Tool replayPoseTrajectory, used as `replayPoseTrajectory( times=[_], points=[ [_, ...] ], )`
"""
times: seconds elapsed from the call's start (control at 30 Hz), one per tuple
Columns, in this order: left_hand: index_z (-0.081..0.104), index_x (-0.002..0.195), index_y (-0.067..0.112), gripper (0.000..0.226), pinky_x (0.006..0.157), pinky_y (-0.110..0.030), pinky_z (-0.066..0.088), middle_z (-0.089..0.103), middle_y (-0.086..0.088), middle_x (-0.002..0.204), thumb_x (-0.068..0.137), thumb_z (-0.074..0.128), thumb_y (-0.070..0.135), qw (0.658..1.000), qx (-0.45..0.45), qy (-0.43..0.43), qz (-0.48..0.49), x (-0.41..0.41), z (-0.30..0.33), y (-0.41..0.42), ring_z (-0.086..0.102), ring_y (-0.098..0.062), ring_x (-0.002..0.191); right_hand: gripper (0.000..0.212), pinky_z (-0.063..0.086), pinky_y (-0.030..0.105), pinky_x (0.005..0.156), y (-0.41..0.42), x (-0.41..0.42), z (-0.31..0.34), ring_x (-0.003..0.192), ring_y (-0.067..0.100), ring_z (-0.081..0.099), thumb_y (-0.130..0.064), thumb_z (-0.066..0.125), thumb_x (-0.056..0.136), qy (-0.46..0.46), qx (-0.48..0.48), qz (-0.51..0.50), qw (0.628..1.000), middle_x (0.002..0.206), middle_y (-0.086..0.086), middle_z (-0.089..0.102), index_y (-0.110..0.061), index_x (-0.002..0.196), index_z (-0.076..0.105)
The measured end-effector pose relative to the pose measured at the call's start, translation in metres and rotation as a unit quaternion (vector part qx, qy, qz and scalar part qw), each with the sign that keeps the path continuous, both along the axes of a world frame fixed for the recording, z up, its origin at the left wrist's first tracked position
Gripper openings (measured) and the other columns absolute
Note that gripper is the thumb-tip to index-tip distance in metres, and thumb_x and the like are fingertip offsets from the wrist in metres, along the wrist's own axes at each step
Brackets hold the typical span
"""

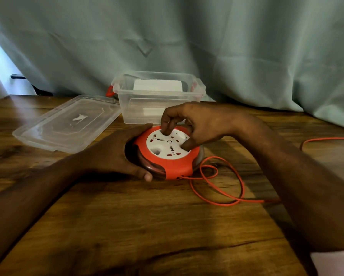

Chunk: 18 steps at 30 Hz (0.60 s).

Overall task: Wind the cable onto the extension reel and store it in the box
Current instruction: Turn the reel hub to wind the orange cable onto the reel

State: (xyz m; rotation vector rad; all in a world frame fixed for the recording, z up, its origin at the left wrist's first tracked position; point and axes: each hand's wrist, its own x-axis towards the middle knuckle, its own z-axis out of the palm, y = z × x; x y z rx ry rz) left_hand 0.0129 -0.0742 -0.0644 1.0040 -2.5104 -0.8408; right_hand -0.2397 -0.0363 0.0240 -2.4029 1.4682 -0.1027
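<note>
The round extension reel (173, 162), red with a white socket face, lies flat on the wooden table. My left hand (115, 156) grips its left rim, thumb at the front and fingers round the back. My right hand (195, 124) rests on top, one fingertip pushed into a hole of the white face, thumb on its right edge. The red cable (223, 186) leaves the reel's front and lies in loose loops to the right, running off toward the table's right side. The clear plastic box (159, 100) with red latches stands open just behind the reel.
The box's clear lid (67, 124) lies flat at the left of the box. A white object (157, 85) sits inside the box. A grey-green curtain hangs behind the table. The wooden table (147, 226) stretches toward me in front.
</note>
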Motion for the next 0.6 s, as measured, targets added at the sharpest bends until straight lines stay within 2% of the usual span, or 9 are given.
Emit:
replayPoseTrajectory(
  times=[0.1, 0.17, 0.23, 0.3, 0.43, 0.6],
  points=[
    [0.019, 0.154, 0.046, 0.134, 0.103, -0.018, 0.033, 0.032, 0.033, 0.142, 0.040, 0.083, 0.076, 1.000, -0.009, 0.006, 0.003, 0.000, 0.000, 0.001, 0.037, 0.011, 0.126, 0.064, 0.039, 0.006, 0.062, 0.000, 0.000, -0.002, 0.077, -0.025, 0.057, -0.016, 0.093, 0.072, 0.001, -0.009, -0.006, 1.000, 0.117, -0.015, 0.074, -0.029, 0.119, 0.052],
    [0.020, 0.154, 0.047, 0.134, 0.101, -0.015, 0.032, 0.032, 0.035, 0.140, 0.039, 0.082, 0.077, 1.000, -0.013, 0.005, 0.005, -0.001, 0.001, 0.002, 0.037, 0.013, 0.123, 0.062, 0.044, 0.017, 0.067, 0.001, 0.002, -0.003, 0.087, -0.011, 0.063, -0.027, 0.094, 0.070, 0.007, -0.019, -0.012, 1.000, 0.109, -0.014, 0.075, -0.031, 0.114, 0.051],
    [0.019, 0.154, 0.046, 0.134, 0.099, -0.013, 0.032, 0.031, 0.037, 0.138, 0.039, 0.081, 0.078, 1.000, -0.014, 0.009, 0.008, -0.001, 0.001, 0.002, 0.038, 0.015, 0.120, 0.057, 0.051, 0.025, 0.065, 0.002, 0.005, -0.005, 0.085, 0.002, 0.065, -0.038, 0.094, 0.069, 0.011, -0.040, -0.017, 0.999, 0.097, -0.008, 0.073, -0.029, 0.109, 0.054],
    [0.020, 0.154, 0.045, 0.134, 0.095, -0.007, 0.031, 0.031, 0.041, 0.134, 0.039, 0.079, 0.080, 1.000, -0.018, 0.017, 0.005, -0.001, 0.001, 0.003, 0.037, 0.024, 0.116, 0.049, 0.052, 0.031, 0.062, 0.004, 0.009, -0.008, 0.078, 0.007, 0.064, -0.047, 0.092, 0.069, 0.025, -0.063, -0.023, 0.997, 0.086, -0.007, 0.069, -0.028, 0.099, 0.058],
    [0.022, 0.153, 0.045, 0.133, 0.091, -0.003, 0.030, 0.031, 0.045, 0.131, 0.038, 0.075, 0.087, 0.999, -0.035, 0.024, -0.002, -0.002, 0.003, 0.004, 0.034, 0.028, 0.116, 0.041, 0.046, 0.032, 0.058, 0.006, 0.014, -0.011, 0.067, 0.008, 0.056, -0.053, 0.087, 0.071, 0.048, -0.080, -0.023, 0.995, 0.072, -0.008, 0.061, -0.023, 0.077, 0.061],
    [0.022, 0.147, 0.051, 0.123, 0.083, 0.005, 0.033, 0.033, 0.049, 0.126, 0.041, 0.079, 0.079, 0.999, -0.039, 0.034, -0.004, -0.003, 0.003, 0.005, 0.031, 0.037, 0.113, 0.041, 0.039, 0.027, 0.055, 0.007, 0.021, -0.013, 0.063, 0.008, 0.056, -0.060, 0.082, 0.075, 0.067, -0.089, -0.040, 0.993, 0.066, -0.009, 0.060, -0.024, 0.069, 0.061]
  ],
)
